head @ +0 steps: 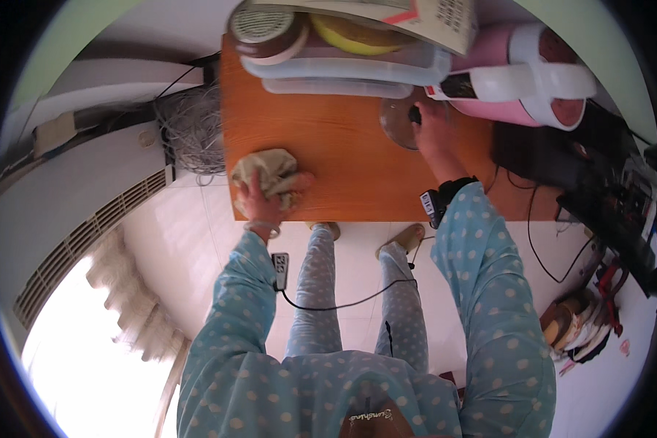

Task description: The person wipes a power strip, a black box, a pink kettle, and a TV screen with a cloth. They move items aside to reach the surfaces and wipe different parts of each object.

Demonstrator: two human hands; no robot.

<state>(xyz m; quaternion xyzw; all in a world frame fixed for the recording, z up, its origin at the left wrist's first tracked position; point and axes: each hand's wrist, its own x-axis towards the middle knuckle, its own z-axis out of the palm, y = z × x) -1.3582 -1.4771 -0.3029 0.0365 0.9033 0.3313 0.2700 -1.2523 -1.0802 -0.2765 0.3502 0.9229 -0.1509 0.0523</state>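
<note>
A crumpled beige cloth (268, 164) lies at the left front corner of an orange-brown wooden tabletop (334, 148). My left hand (263, 202) is on this cloth and grips it, with part of the cloth bunched under the fingers. Farther back on the right, my right hand (435, 131) holds the black knob (414, 114) of a round, clear lid (397, 123). The lid is flat on or just over the wood; I cannot tell which. My right hand and wrist cover part of its right side.
Clear plastic containers (339, 68), a brown-lidded jar (267, 33) and a pink-and-white container (525, 71) line the back. A white bottle (503, 82) lies across the pink container. Tangled cables (194, 128) hang at the left. Dark equipment (542, 153) stands right.
</note>
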